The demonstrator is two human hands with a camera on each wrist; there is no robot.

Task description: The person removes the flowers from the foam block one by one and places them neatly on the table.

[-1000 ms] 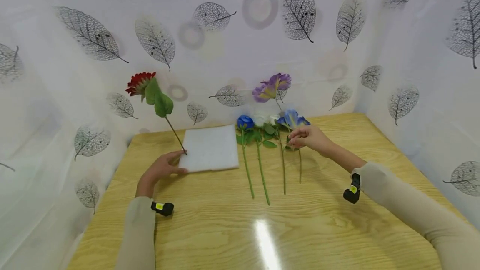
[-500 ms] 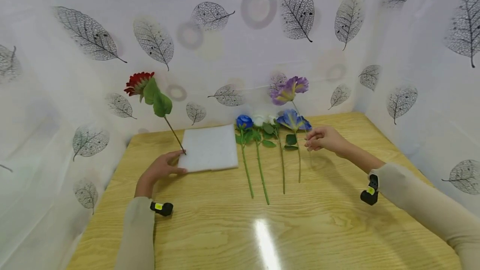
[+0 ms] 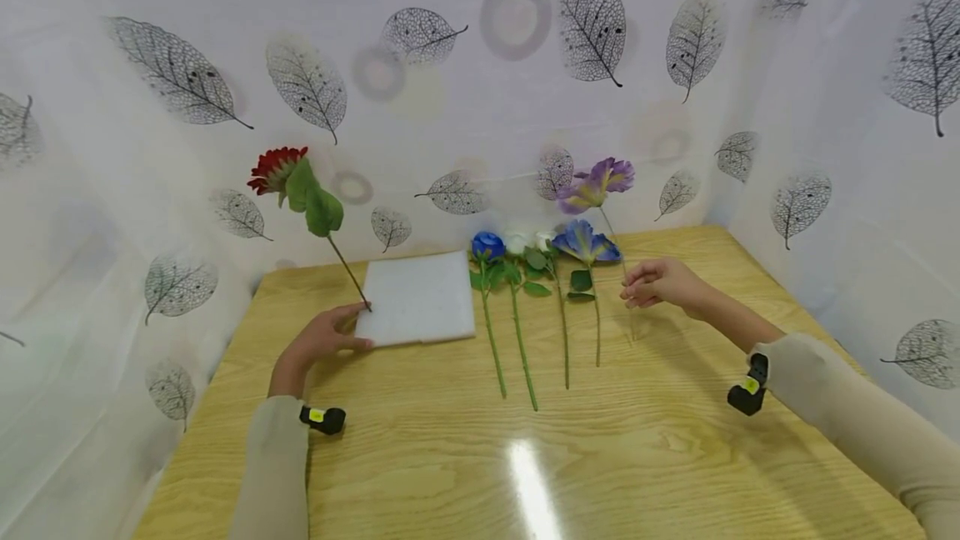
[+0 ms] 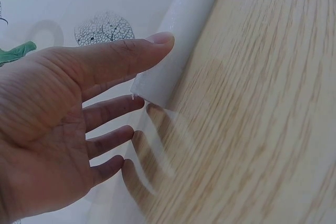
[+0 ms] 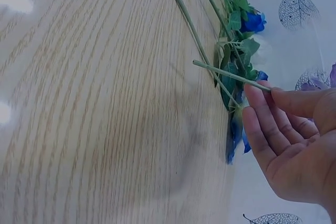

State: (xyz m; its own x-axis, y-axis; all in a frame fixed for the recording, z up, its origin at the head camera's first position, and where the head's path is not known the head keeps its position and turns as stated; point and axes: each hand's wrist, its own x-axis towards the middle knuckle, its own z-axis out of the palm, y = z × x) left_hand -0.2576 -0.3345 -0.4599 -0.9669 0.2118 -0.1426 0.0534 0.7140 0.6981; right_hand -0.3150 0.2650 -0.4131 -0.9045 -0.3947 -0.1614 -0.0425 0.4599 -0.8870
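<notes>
My left hand [image 3: 326, 335] rests along the left end of a white foam block [image 3: 423, 298], thumb at its front edge and fingers extended at its end. A red flower [image 3: 276, 171] leans leftward above the block, its stem's lower end meeting the foam beside my index finger. In the left wrist view only a green leaf [image 4: 18, 52] of it shows. My right hand [image 3: 663, 283] pinches the stem of a purple and yellow flower [image 3: 596, 186] between thumb and fingers. The flower tilts left, raised over the table; the right wrist view shows the stem's cut end [image 5: 210, 67].
Between block and right hand lie a blue rose [image 3: 488, 245], two white flowers [image 3: 517, 242] and a blue flower [image 3: 583, 242], heads toward the back, stems toward me. The wooden table [image 3: 420, 457] meets a leaf-printed curtain [image 3: 450, 123] at the back and sides.
My right hand has moved right with the purple flower, from over the blue flower to the right of it. My left hand, the foam block and the red flower stay put.
</notes>
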